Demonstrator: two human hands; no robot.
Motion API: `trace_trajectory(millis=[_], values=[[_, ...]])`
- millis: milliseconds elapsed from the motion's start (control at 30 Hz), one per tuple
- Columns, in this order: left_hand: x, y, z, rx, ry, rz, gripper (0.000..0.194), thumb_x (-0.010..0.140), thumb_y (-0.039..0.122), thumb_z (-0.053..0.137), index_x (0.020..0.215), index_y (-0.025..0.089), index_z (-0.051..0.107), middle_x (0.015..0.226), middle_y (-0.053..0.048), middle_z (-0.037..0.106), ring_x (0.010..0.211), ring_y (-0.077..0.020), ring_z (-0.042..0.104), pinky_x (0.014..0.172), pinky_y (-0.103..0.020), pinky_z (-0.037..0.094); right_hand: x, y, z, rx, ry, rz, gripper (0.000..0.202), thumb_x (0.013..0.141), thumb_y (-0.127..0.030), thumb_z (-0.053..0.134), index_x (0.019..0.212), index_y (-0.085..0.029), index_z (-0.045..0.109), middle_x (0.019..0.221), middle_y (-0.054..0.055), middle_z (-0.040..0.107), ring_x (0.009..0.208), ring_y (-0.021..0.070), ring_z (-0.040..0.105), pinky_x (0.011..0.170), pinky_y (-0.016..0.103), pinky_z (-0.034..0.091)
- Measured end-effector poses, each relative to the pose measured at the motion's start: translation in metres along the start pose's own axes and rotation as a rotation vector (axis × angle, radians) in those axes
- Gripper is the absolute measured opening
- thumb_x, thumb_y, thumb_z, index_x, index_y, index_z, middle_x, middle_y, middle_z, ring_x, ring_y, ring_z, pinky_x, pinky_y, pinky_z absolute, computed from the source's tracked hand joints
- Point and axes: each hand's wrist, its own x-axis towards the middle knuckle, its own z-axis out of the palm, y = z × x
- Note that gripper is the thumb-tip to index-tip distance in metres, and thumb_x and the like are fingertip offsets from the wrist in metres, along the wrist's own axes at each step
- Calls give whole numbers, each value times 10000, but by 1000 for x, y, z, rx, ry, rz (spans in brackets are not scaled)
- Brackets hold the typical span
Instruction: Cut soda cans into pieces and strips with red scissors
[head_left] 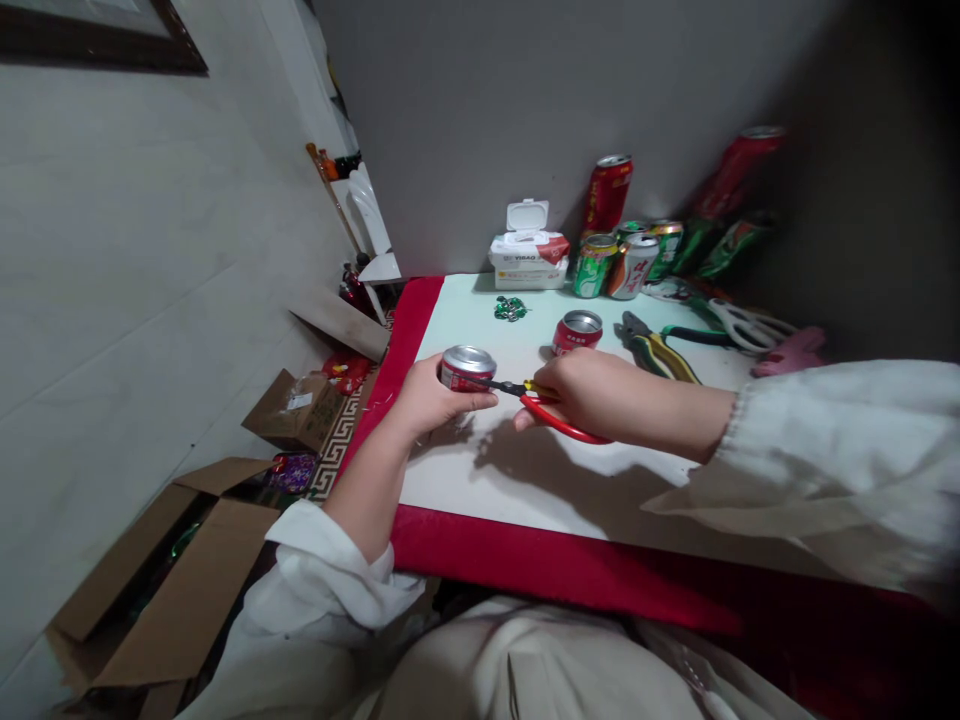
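Observation:
My left hand [431, 405] is wrapped around a short red can piece [466, 368] with a silver end facing up. My right hand [581, 390] grips scissors [559, 422] with red and yellow on the handles and dark blades. The blades point left and meet the side of the can piece near my left thumb; whether they pierce the metal I cannot tell. Just beyond my right hand stands another short red can piece [577, 332], its top seeming open. Pliers [656, 350] with yellow and dark green handles lie right of it.
A wipes pack [529, 262] with its lid raised stands at the back, behind a small green shiny heap [510, 308]. Several drink cans [596, 265] line the grey wall. White-handled scissors [750, 325] and a pink item [791, 353] lie right. Cardboard boxes [187, 600] sit on the floor left.

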Motion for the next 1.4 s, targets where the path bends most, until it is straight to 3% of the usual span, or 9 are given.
trace_trajectory(millis=[133, 400, 467, 600, 767, 900, 1100, 1400], values=[[0, -1, 1, 99, 70, -4, 606, 471, 427, 968, 968, 158, 749, 904, -90, 764, 835, -242, 691, 760, -349, 528, 3, -2, -2, 12, -26, 18, 626, 871, -755, 503, 725, -176, 691, 683, 106, 679, 565, 179, 523, 503, 287, 279], [1, 1, 1, 148, 201, 9, 641, 442, 411, 973, 980, 157, 735, 931, -111, 758, 806, -242, 674, 678, -322, 499, 6, -4, 7, 23, 51, -8, 453, 935, -516, 547, 670, -169, 666, 609, 71, 619, 539, 147, 453, 545, 287, 286], [1, 2, -2, 86, 148, 32, 656, 464, 415, 971, 1010, 149, 721, 941, -108, 758, 817, -238, 680, 693, -317, 515, 7, 3, 11, 78, 85, -51, 483, 936, -545, 535, 645, -173, 638, 596, 52, 593, 540, 136, 416, 553, 286, 292], [0, 4, -12, -114, -82, 81, 606, 600, 439, 923, 1076, 134, 705, 1012, -117, 762, 909, -252, 711, 792, -336, 548, 8, 26, 18, 269, 112, -173, 617, 881, -725, 503, 576, -189, 531, 558, 8, 499, 558, 125, 376, 561, 285, 303], [-2, 3, -18, -248, -247, 18, 616, 588, 361, 942, 1107, 133, 700, 1046, -136, 771, 951, -273, 729, 845, -389, 569, 7, 50, 24, 535, -39, -173, 606, 776, -765, 617, 607, -199, 486, 591, -37, 433, 594, 124, 392, 555, 271, 311], [-4, 4, -15, -157, -170, 6, 604, 569, 342, 949, 1081, 128, 709, 998, -125, 772, 885, -249, 729, 817, -378, 568, 8, 53, 30, 619, -125, -138, 577, 774, -746, 634, 649, -195, 516, 595, -46, 431, 579, 119, 381, 551, 270, 307], [-6, 8, -11, -50, -6, -22, 454, 573, 376, 925, 888, 131, 709, 743, -45, 715, 659, -174, 654, 598, -272, 496, 7, 39, 31, 515, -17, -71, 606, 778, -771, 617, 639, -205, 453, 594, -49, 404, 574, 113, 362, 540, 271, 271], [-4, 0, -15, 135, 114, -8, 320, 608, 368, 871, 757, 160, 677, 639, 22, 597, 592, -115, 519, 558, -237, 378, 12, 24, 34, 487, 34, 12, 711, 747, -883, 523, 653, -180, 570, 566, -3, 484, 545, 127, 399, 529, 290, 260]])
